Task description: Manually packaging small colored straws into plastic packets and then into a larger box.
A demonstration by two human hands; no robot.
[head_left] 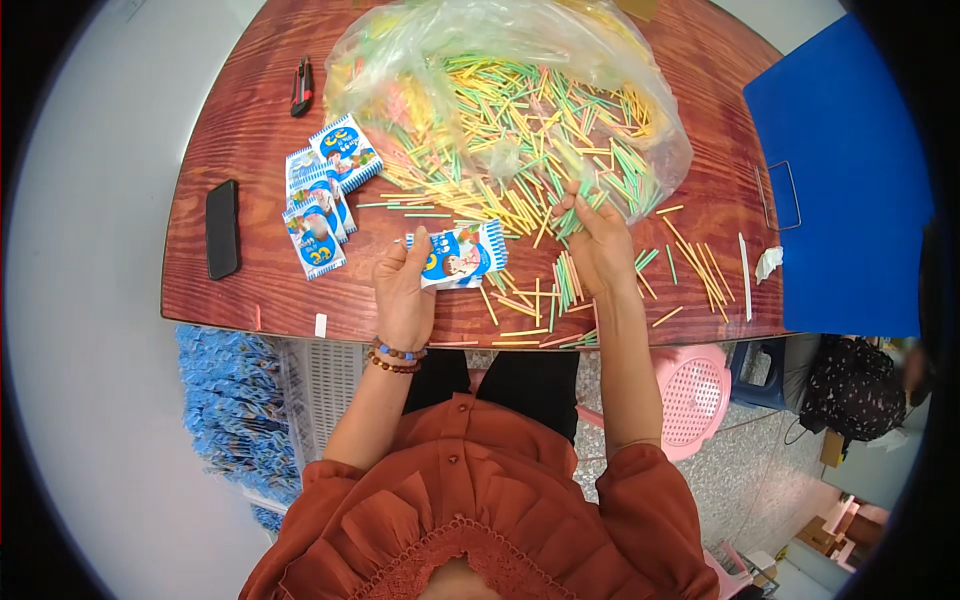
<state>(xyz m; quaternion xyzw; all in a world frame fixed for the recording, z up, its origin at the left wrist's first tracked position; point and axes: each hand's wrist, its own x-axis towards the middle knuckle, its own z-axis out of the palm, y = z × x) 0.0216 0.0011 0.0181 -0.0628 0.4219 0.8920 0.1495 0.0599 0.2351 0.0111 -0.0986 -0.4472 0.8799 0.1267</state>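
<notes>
My left hand [405, 283] pinches one end of a small blue-and-white packet [462, 254], which lies level above the table's near side. Over the pile of thin coloured sticks [525, 95], my right hand [600, 240] has its fingers closed on several green and yellow sticks [580, 212]. The pile spills from a large clear plastic bag [440, 35] toward me, in yellow, green and pink. Left of my left hand, several more such packets [318, 235] lie overlapping. Loose sticks [705, 275] are scattered right of my right hand.
A black phone [222, 230] and a red-and-black box cutter [302, 88] lie at the left. At the right stand a blue panel [840, 180] and crumpled white paper [769, 263]. Below the table edge are blue packets [235, 400] in a heap and a pink stool [690, 400].
</notes>
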